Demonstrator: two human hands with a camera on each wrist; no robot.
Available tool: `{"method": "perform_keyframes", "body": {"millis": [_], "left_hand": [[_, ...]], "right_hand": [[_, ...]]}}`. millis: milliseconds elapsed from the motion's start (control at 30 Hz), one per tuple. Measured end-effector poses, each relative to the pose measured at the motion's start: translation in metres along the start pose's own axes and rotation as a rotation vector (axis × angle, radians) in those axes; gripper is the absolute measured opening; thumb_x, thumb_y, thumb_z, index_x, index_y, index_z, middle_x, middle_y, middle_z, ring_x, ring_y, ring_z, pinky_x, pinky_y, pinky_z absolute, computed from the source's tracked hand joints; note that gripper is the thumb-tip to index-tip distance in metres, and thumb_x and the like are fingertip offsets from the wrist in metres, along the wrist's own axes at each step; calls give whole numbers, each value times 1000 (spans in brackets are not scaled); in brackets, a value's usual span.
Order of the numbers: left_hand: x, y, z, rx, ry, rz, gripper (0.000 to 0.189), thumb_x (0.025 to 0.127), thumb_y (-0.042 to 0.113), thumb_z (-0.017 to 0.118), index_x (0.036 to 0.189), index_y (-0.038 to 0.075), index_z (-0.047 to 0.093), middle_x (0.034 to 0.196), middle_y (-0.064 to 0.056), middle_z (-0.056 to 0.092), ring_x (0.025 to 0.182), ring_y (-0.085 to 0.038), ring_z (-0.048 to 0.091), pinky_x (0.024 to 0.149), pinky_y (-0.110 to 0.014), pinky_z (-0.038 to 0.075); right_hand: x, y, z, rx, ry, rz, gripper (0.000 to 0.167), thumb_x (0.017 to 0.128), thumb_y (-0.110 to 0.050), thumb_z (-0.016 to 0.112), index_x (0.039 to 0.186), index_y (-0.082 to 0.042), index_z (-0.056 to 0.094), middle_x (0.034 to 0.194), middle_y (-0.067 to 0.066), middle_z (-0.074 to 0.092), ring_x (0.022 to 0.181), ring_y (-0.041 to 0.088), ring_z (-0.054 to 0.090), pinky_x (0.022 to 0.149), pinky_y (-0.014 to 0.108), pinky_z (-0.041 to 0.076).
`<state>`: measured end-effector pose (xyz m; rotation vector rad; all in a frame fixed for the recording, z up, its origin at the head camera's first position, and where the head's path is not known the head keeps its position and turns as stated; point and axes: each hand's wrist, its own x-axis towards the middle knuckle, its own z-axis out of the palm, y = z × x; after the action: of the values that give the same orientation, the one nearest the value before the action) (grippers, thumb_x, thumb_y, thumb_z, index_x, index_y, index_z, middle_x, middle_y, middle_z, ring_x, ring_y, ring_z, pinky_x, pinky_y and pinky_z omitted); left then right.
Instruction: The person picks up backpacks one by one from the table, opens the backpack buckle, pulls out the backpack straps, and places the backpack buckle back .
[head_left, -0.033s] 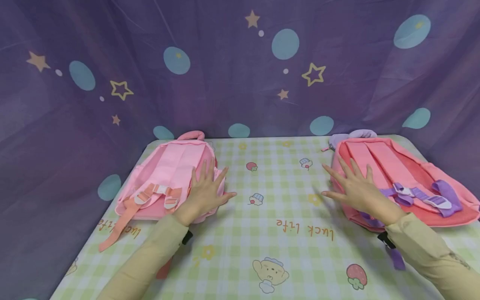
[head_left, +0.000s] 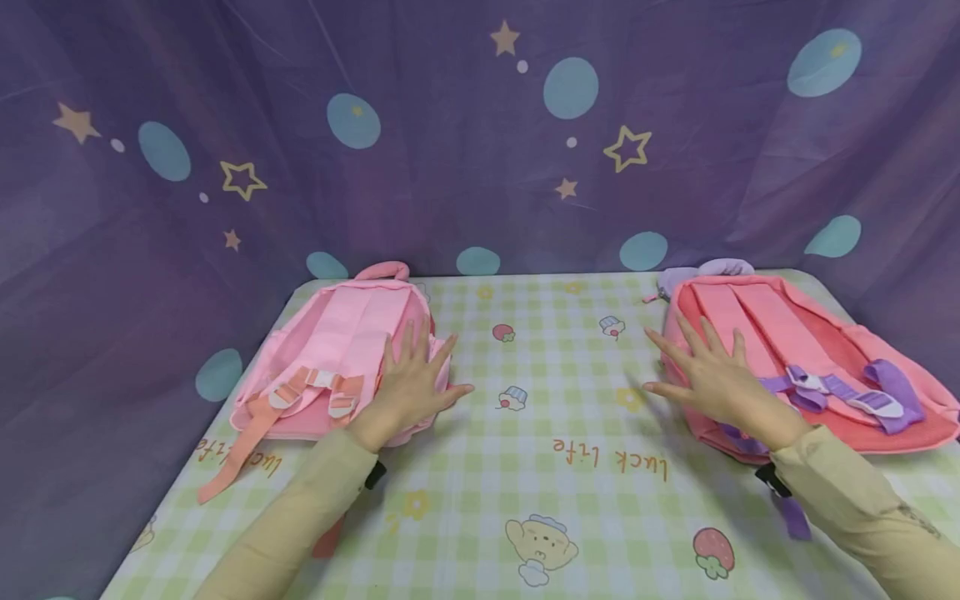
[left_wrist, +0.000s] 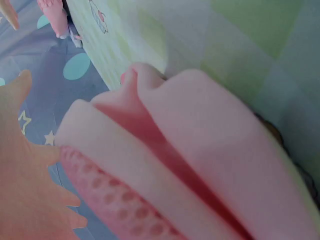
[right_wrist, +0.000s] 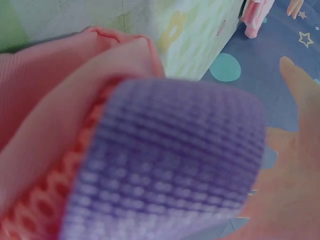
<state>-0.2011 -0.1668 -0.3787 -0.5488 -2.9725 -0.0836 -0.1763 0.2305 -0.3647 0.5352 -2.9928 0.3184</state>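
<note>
On the left of the table a light pink backpack [head_left: 352, 321] lies with its shoulder straps up. Orange webbing [head_left: 243, 454] with white buckles trails off its lower end. My left hand [head_left: 408, 387], fingers spread, hovers over the bag's right side and holds nothing. At the right lies a coral backpack [head_left: 795, 333], also straps up, with purple webbing [head_left: 903, 404] and white buckles. Spread fingers show on my right hand [head_left: 716, 383] too, above that bag's left side. A purple webbing loop [right_wrist: 170, 145] fills the right wrist view's middle, apart from the fingers.
A green and white checked cloth [head_left: 525, 358] with printed cakes, strawberries and lettering covers the table between the bags. Behind and to the left hangs a purple curtain [head_left: 450, 183] with stars and blue ovals. A lilac handle [head_left: 723, 267] tops the coral bag.
</note>
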Motion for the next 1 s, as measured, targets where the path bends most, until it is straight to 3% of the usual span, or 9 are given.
{"method": "perform_keyframes", "body": {"millis": [200, 467, 767, 1000], "left_hand": [[1, 2, 0, 5, 2, 27, 78, 79, 65, 43, 140, 21, 25, 146, -20, -1, 132, -36, -5, 99, -61, 2], [3, 9, -1, -20, -9, 45, 79, 79, 66, 41, 141, 22, 23, 146, -20, -3, 132, -35, -5, 100, -58, -7], [8, 26, -2, -56, 11, 73, 80, 78, 63, 46, 140, 19, 25, 146, -20, 4, 132, -35, -4, 100, -59, 0], [18, 46, -2, -103, 16, 114, 79, 78, 62, 48, 141, 21, 23, 146, -18, 4, 133, -33, -5, 100, -60, 4]], "right_hand": [[0, 1, 0, 5, -4, -8, 77, 79, -58, 51, 141, -28, 18, 145, 21, 3, 127, 48, 4, 88, 71, -6], [-2, 6, -4, 9, -3, 0, 76, 79, -58, 51, 140, -22, 23, 145, 21, 3, 127, 48, 5, 89, 70, -5], [-9, 17, -14, 70, -31, 43, 79, 80, -53, 54, 137, -6, 28, 142, 27, 6, 126, 50, 2, 91, 66, -12], [-18, 32, -22, 123, -12, 26, 78, 84, -46, 53, 143, -18, 12, 143, 27, 3, 128, 46, -5, 89, 66, -16]]}}
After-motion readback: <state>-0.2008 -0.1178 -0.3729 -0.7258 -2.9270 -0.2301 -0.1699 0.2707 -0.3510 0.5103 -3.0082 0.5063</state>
